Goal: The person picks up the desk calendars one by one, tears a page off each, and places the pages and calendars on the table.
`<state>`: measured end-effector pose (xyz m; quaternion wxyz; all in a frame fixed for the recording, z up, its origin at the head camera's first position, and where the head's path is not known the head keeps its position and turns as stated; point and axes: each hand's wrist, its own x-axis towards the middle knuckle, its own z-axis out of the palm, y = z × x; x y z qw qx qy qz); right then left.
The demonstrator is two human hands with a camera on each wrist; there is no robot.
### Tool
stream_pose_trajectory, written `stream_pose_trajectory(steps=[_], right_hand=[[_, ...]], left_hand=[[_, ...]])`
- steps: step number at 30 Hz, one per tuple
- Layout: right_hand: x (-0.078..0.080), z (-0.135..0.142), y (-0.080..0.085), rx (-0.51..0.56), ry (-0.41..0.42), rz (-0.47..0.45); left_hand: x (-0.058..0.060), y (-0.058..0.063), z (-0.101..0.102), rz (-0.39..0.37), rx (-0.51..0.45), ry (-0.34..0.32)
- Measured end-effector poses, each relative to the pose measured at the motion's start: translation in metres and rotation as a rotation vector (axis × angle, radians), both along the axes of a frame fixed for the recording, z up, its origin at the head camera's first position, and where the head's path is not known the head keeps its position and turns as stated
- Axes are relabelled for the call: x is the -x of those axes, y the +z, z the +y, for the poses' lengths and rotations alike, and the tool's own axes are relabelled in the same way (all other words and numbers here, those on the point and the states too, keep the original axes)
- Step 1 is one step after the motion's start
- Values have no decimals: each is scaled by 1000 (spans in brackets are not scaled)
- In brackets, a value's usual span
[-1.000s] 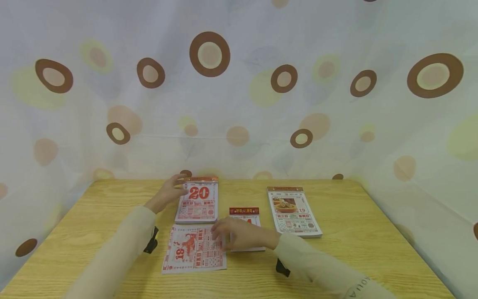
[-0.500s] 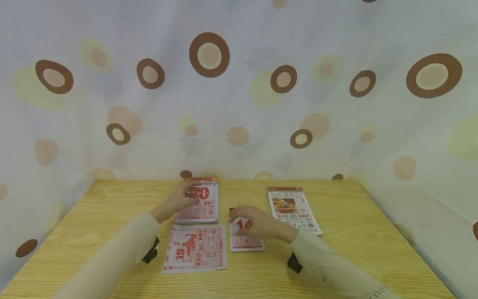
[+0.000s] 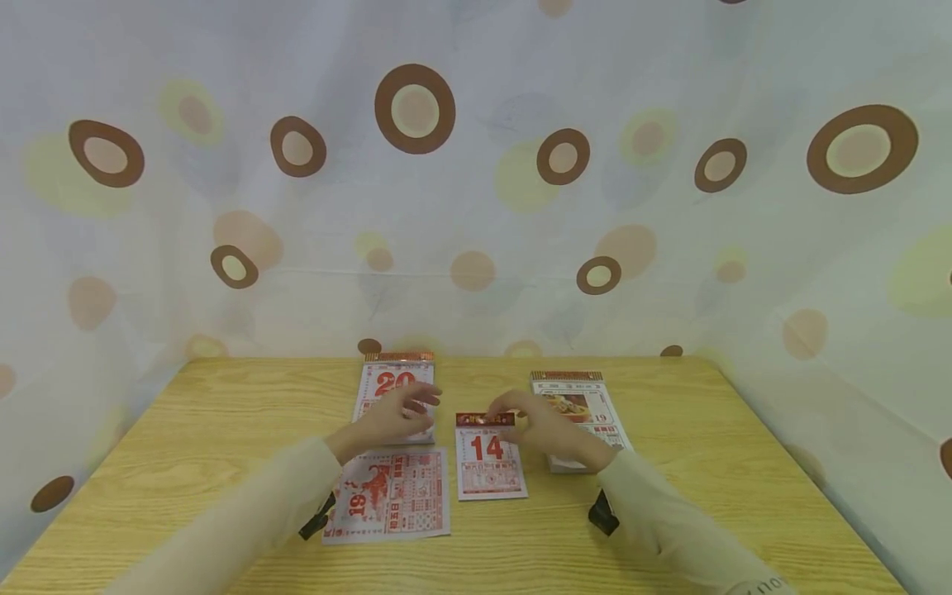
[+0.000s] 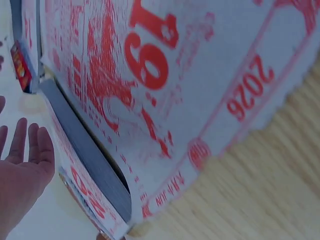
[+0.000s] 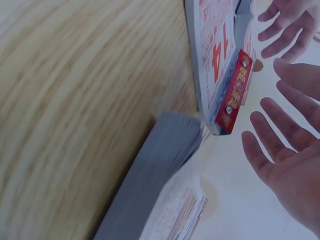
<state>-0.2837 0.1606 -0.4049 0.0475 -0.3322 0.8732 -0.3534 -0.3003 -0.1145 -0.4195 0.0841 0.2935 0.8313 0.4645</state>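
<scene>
My left hand (image 3: 390, 416) hovers with loosely bent fingers over the lower part of a tear-off calendar (image 3: 379, 382) printed with a red 20, partly covering it. To the right, a small tear-off calendar (image 3: 491, 475) with a red header and a 14 lies flat. My right hand (image 3: 546, 431), its fingers spread, hangs at that calendar's upper right corner and overlaps a third calendar (image 3: 604, 411) with a food picture. Both hands hold nothing. A loose calendar page (image 3: 405, 496) marked 19 lies sideways below the left calendar; its 2026 edge (image 4: 250, 85) looks ragged in the left wrist view.
All the paper lies on a wood-grain table (image 3: 669, 512). Behind it and along the sides hangs a pale curtain (image 3: 476, 207) with brown and yellow circles. A small black device (image 3: 604, 514) is strapped at the right wrist.
My left hand has moved rightward and nearer from the left calendar's upper corner. My right hand has gone from the loose page to the right and farther back. Calendars and page stay put.
</scene>
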Motion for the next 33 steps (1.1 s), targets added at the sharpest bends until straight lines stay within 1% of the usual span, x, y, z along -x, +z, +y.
stream_pose_trajectory(steps=[3,7,13,18,23,27,33], right_hand=[[4,4,-2,-14,-43,6],[8,7,-4,-30,-93,10],[12,9,-7,0,-134,-27],[15,9,-14,-26,-172,-22],[17,5,-20,-30,-163,-35],[19,2,-23,-21,-156,-48],[21,3,-26,-22,-156,-34]], left_hand=[[-5,0,9,18,16,0],[-8,0,18,27,27,22],[-8,-5,31,41,46,41],[-7,-8,40,48,84,60],[-8,-7,47,95,141,99],[-7,-8,49,95,161,126],[-3,-12,50,92,177,127]])
